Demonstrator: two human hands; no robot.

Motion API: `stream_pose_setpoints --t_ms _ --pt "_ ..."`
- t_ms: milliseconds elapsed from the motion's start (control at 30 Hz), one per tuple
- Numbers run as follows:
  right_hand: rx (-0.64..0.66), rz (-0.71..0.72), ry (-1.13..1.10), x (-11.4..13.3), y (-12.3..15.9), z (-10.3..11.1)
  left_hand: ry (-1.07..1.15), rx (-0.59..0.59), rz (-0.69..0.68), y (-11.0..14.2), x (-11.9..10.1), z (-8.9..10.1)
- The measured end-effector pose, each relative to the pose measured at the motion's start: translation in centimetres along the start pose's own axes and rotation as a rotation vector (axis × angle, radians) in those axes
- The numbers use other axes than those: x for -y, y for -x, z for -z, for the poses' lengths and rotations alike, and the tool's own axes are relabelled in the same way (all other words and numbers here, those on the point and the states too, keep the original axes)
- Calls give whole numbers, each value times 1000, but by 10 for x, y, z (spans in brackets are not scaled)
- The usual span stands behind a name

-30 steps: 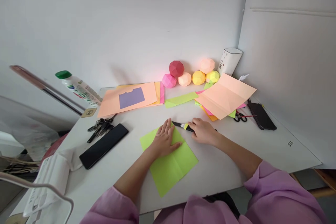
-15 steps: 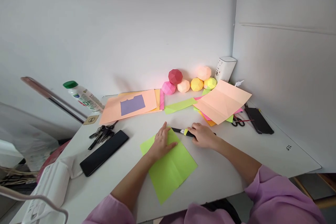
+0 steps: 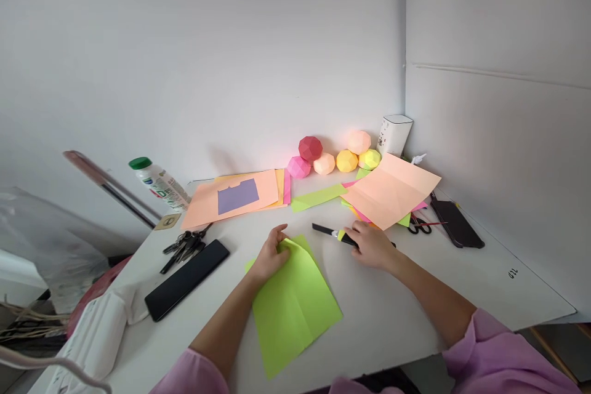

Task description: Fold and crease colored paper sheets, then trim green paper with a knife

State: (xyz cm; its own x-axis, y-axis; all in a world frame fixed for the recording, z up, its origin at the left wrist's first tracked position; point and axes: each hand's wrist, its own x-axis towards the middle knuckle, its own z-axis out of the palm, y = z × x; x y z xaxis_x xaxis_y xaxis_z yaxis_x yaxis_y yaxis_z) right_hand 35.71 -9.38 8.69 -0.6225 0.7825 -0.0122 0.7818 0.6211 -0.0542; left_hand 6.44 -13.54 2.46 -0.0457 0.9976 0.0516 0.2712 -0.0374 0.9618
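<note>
A green sheet of paper (image 3: 295, 305) with a crease lies in front of me on the white desk. My left hand (image 3: 272, 257) is closed on its upper left edge, thumb on top, and the paper bends up there. To the right of the sheet, my right hand (image 3: 370, 245) grips a black and yellow utility knife (image 3: 342, 236). The knife's dark blade points left, apart from the paper. Beyond the hands lies a narrow green paper strip (image 3: 318, 197).
At the back stand several faceted paper balls (image 3: 310, 149). Coloured sheets lie at left (image 3: 203, 203) and right (image 3: 392, 191). Keys (image 3: 187, 246), a black phone (image 3: 187, 280) and a bottle (image 3: 161, 184) are on the left. Scissors (image 3: 419, 225) and a black case (image 3: 457, 221) lie right.
My left hand has gone from lying flat on the green sheet to pinching and lifting its upper edge. The knife has moved right, away from the paper. The view has tilted up slightly.
</note>
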Motion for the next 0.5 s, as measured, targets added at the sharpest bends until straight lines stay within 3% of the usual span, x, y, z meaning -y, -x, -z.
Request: stream_pose_setpoints --t_ms 133,233,367,500 --pt "-8 -90 58 -5 3 0 278 23 38 -6 0 15" --pt "-24 -81 88 3 5 0 465 12 41 -11 -1 23" --pt "-66 239 -63 27 13 -3 645 -4 47 -15 1 32" --pt "32 489 -243 53 25 -15 774 -45 44 -18 8 35"
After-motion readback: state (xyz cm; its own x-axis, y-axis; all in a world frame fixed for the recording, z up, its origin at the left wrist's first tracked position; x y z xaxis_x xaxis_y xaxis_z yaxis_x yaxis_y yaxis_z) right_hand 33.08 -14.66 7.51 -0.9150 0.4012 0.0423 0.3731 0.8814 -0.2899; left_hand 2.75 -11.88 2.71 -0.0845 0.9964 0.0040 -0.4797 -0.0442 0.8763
